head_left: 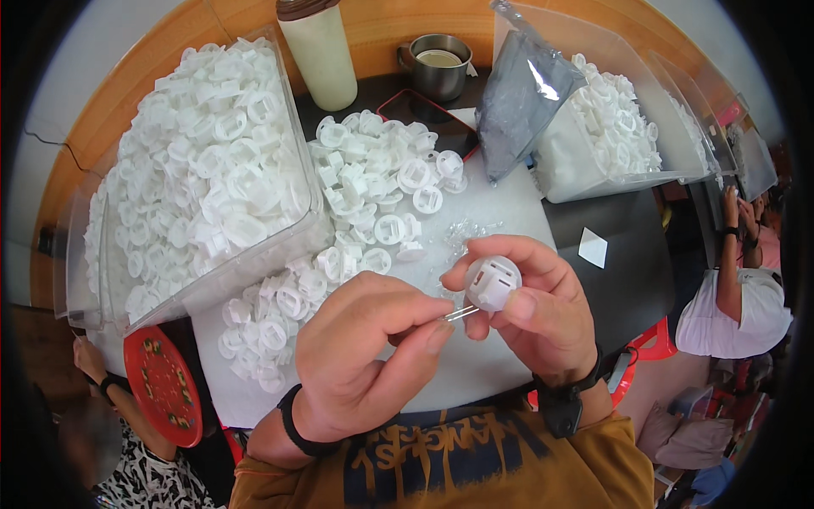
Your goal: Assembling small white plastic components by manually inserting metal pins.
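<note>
My left hand (365,356) is closed in a pinch, with a thin two-legged metal pin (462,313) sticking out from between thumb and forefinger. Its other end is hidden by the fingertips. The legs point toward a round white plastic cap (494,284) with rectangular slots in its face, gripped by the thumb and fingers of my right hand (547,314). Pin tips and cap look very close; whether they touch I cannot tell. Beyond my hands, a small heap of clear, thin pieces (466,233) lies on the white work mat (509,212).
Loose white plastic parts (365,170) lie heaped beside a full clear bin (246,263). Another bin (585,174) stands back right, near a grey plastic bag (517,106). A bottle (318,59), metal mug (438,72) and phone (432,119) stand behind. People work at both sides.
</note>
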Available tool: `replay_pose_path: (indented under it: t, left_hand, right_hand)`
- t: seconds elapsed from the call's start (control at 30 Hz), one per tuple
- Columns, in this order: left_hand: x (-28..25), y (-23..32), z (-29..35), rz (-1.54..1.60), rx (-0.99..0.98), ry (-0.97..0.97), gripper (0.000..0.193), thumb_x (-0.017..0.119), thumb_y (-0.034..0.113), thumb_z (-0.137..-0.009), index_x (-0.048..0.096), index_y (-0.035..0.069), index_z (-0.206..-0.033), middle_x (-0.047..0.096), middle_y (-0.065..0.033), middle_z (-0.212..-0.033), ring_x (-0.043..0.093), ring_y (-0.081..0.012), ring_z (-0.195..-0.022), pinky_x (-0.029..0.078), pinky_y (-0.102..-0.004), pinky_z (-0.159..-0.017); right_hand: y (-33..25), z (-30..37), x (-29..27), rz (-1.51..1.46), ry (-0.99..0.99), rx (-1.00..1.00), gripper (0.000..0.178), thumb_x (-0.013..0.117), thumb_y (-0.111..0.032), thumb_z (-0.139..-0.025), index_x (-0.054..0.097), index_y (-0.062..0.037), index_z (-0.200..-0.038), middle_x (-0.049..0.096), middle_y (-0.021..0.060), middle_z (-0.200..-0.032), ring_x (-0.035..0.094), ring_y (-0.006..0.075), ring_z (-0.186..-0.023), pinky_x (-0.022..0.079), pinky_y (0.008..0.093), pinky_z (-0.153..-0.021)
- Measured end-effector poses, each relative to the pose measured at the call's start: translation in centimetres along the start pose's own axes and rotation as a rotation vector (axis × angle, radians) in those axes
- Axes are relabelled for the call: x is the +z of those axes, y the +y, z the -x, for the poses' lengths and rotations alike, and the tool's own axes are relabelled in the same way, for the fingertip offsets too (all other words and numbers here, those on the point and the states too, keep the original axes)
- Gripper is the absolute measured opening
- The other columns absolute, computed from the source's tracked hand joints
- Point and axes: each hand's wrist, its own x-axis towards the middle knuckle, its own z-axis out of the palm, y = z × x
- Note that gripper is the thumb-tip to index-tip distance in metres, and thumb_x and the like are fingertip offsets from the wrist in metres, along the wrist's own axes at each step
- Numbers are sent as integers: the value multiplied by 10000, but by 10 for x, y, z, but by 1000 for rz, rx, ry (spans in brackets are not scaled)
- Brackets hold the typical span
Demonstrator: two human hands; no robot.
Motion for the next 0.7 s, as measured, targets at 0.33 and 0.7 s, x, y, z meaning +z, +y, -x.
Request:
replay_pose_path:
  t: [0.33,0.7]
  left_hand:
    - [4,3,4,-8,-19,-14,121,603,14,-774,629,-2,-891,597,-74,-749,526,-148,-642,403,-258,-570]
    - [7,-2,2,-31,40,-26,170,621,-19,-741,633,5,-908,604,-67,-746,543,-161,-640,408,-266,-569]
  right_hand:
    - [-1,-3,2,111,9,59,447,574,-357,-892,571,9,-1150,612,69,-824,515,82,-619,412,197,-553]
    - [7,-5,2,145,49,126,544,484,-472,-915,603,44,-1039,590,79,-667,467,80,-481,363,195,-465]
